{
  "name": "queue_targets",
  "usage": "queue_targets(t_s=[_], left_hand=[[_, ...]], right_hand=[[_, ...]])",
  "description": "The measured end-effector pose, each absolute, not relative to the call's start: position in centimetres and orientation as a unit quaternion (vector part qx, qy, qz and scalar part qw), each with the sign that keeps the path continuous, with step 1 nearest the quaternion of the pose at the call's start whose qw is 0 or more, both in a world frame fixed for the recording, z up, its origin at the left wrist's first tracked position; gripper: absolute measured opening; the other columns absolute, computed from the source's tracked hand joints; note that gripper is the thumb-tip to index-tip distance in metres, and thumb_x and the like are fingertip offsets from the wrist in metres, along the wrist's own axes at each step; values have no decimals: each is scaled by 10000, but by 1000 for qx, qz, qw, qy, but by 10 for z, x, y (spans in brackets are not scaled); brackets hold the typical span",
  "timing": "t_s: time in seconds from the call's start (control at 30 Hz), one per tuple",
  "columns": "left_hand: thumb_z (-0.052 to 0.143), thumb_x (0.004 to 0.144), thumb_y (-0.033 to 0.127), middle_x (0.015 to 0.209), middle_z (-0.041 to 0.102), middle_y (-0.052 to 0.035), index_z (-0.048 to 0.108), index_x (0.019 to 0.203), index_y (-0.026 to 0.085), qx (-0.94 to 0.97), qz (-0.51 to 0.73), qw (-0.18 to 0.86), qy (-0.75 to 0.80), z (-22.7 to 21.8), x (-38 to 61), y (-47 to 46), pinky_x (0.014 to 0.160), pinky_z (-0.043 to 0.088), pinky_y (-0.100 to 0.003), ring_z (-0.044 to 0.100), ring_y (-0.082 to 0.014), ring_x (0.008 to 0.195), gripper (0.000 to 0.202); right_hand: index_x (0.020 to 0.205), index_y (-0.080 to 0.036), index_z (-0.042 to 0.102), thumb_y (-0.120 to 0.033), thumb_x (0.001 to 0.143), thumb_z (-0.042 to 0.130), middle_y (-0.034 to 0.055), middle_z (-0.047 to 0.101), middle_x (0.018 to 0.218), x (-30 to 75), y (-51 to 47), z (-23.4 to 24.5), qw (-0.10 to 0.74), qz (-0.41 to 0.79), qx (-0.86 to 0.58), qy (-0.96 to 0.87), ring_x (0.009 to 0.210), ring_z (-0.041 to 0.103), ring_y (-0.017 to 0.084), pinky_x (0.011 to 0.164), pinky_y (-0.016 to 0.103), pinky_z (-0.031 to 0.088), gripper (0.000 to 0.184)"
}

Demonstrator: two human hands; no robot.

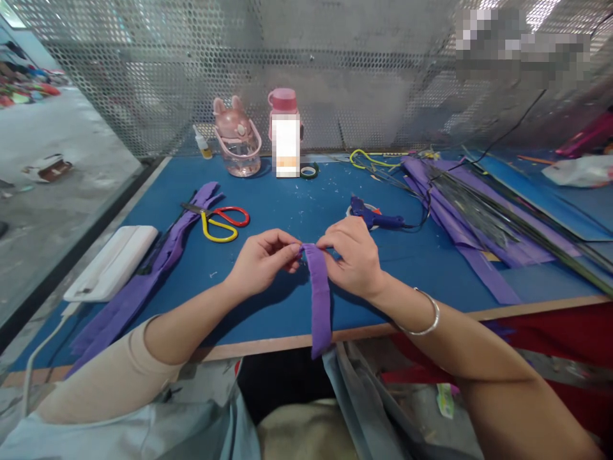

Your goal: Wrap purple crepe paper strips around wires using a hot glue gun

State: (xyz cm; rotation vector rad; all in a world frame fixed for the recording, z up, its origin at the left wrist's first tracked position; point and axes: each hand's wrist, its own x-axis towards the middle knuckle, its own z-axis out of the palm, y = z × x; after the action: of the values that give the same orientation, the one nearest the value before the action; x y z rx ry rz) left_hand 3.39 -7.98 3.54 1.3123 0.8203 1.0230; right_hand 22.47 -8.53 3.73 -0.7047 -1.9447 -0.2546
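Note:
Between my hands hangs a strip of purple crepe paper (320,300), gathered into small folds along its top edge. My left hand (268,257) pinches the left end of that gathered edge between thumb and forefinger. On the other end, my right hand (352,255) is closed with thumb and forefinger on the strip. The strip's lower end drops past the table's front edge. Just beyond my right hand lies a blue glue gun (378,217) with a black cord. Scissors (220,220) with one red and one yellow handle rest beyond my left hand.
More purple strips (167,255) lie at the left beside a white power bank (112,263). A bear-eared bottle (239,144), a pink-capped bottle (285,102) and green tape (309,170) stand at the back. Purple sheets (498,275) and thin stems (531,220) cover the right.

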Motion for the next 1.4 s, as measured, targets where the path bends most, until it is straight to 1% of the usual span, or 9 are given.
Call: queue_targets(t_s=[0.23, 0.47, 0.63, 0.97, 1.13, 1.2, 1.27, 1.33, 1.4], left_hand=[[685, 837, 348, 690, 683, -15, 671, 858, 144, 676, 453, 462, 353, 32, 32, -85, 603, 533, -213, 643, -105, 610, 205], [688, 813, 435, 707, 658, -11, 591, 820, 152, 565, 466, 580, 356, 37, 36, -86, 555, 562, -215, 662, -126, 649, 299], [764, 751, 306, 751, 695, 16, 479, 1047, 190, 547, 508, 578, 331, 40, 39, -84, 586, 554, -197, 643, -90, 616, 427], [646, 860, 245, 918, 726, -54, 534, 1086, 193, 725, 485, 351, 341, 35, 32, -95, 751, 559, -247, 709, -156, 863, 258], [606, 877, 416, 1111, 683, -105, 459, 1299, 209, 659, 487, 448, 356, 40, 31, -94, 610, 566, -229, 697, -150, 781, 492], [537, 885, 529, 1056, 681, -100, 523, 1222, 188, 619, 456, 523, 369, 42, 30, -91, 466, 510, -206, 665, -126, 630, 480], [474, 888, 594, 820, 676, -64, 618, 987, 144, 597, 384, 592, 380, 43, 30, -87, 383, 438, -197, 595, -104, 489, 483], [494, 878, 583, 618, 607, -26, 606, 751, 133, 583, 319, 639, 388, 43, 31, -86, 361, 396, -187, 526, -86, 410, 481], [570, 849, 535, 553, 566, -4, 560, 659, 140, 567, 307, 655, 394, 44, 32, -85, 364, 383, -174, 498, -73, 394, 438]], right_hand=[[742, -204, 522, -106, 840, 591, 2, 558, 678, 225, -79, 32, 519, -14, -300, -801, 680, 526, 147, 640, 296, 444, 155], [774, -210, 546, -139, 855, 621, 19, 588, 718, 227, -82, 34, 491, -62, -236, -836, 727, 543, 159, 637, 285, 472, 132], [772, -207, 554, -140, 867, 608, 25, 579, 732, 226, -83, 35, 489, -77, -239, -835, 739, 544, 160, 640, 289, 471, 128], [750, -206, 521, -119, 860, 575, 23, 554, 715, 223, -86, 31, 499, -46, -284, -817, 723, 533, 165, 633, 298, 463, 150], [776, -207, 542, -115, 850, 597, 39, 573, 767, 232, -81, 33, 472, -134, -199, -848, 755, 520, 170, 651, 307, 477, 130], [759, -205, 553, -108, 845, 602, 41, 566, 759, 235, -80, 33, 446, -180, -168, -861, 750, 506, 171, 656, 308, 480, 138], [725, -208, 558, -119, 855, 597, 32, 544, 724, 236, -79, 33, 423, -205, -154, -869, 733, 494, 167, 649, 303, 478, 162], [706, -214, 558, -139, 873, 582, 25, 532, 716, 235, -80, 33, 412, -213, -155, -872, 729, 489, 163, 647, 297, 476, 185], [706, -213, 556, -141, 873, 576, 32, 544, 745, 234, -80, 33, 420, -206, -166, -868, 743, 490, 163, 649, 294, 478, 183]])
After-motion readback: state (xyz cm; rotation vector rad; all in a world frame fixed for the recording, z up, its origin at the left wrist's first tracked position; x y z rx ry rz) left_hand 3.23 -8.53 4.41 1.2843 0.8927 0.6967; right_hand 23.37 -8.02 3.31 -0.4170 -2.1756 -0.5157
